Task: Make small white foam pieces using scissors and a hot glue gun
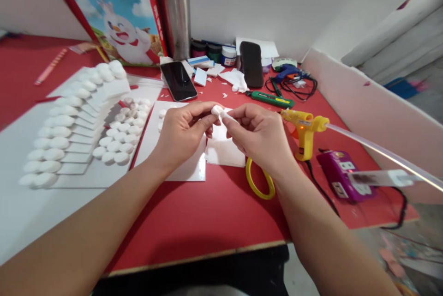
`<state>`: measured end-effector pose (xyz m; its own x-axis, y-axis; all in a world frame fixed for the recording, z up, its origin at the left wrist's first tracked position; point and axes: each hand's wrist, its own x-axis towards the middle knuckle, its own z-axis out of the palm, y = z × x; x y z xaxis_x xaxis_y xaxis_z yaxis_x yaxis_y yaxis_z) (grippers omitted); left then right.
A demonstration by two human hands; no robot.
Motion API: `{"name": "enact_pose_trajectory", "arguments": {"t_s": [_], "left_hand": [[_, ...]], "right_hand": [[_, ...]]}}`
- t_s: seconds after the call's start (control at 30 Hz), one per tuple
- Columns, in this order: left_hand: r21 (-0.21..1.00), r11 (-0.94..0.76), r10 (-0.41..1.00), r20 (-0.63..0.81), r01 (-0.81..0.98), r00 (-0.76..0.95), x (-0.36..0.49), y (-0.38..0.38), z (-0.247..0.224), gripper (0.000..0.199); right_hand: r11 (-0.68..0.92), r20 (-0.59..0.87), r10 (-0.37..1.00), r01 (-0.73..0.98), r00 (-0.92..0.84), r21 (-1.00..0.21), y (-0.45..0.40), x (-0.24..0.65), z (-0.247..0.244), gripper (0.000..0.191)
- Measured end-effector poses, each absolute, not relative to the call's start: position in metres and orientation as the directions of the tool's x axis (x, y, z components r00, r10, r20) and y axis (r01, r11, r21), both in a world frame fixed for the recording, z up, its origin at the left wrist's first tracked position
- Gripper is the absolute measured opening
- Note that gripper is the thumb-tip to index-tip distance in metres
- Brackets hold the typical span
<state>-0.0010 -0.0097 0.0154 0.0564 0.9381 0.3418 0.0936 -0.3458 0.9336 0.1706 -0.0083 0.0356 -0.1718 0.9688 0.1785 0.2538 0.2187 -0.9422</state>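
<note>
L hand (183, 134) pinches small, round white lump (217, 110); R hand (259, 134) pinches thin white bit (226, 116) touching it, up over white paper (226, 150). Tall, shiny steel bottle w/ black top (178, 16) & 3 small round jars (228, 57) at back; can't see what's inside.

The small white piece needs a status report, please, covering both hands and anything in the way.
Left hand pinching small white piece; right hand, fingertips at it. Piece up over white sheets. Nothing visibly blocking; yellow ring beside right wrist.
</note>
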Motion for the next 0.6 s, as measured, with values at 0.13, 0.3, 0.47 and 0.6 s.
{"name": "enact_pose_trajectory", "arguments": {"t_s": [0.13, 0.3, 0.47, 0.6], "left_hand": [[0.934, -0.352, 0.935, 0.354, 0.061, -0.010, 0.009, -0.014, 0.011, 0.014], [0.901, -0.394, 0.905, 0.415, 0.183, -0.094, 0.018, -0.021, 0.008, 0.015], [0.822, -0.475, 0.842, 0.528, 0.315, -0.111, 0.024, -0.027, 0.001, 0.023], [0.812, -0.508, 0.837, 0.544, 0.287, -0.055, 0.023, -0.027, -0.002, 0.026]], "right_hand": [[0.384, 0.370, 0.921, 0.459, -0.124, -0.801, -0.011, 0.168, 0.028, 0.017], [0.425, 0.421, 0.899, 0.474, -0.121, -0.771, -0.019, 0.162, 0.024, 0.017], [0.455, 0.448, 0.883, 0.506, -0.144, -0.733, -0.022, 0.161, 0.025, 0.021], [0.479, 0.459, 0.871, 0.500, -0.173, -0.721, -0.016, 0.169, 0.029, 0.023]]}}
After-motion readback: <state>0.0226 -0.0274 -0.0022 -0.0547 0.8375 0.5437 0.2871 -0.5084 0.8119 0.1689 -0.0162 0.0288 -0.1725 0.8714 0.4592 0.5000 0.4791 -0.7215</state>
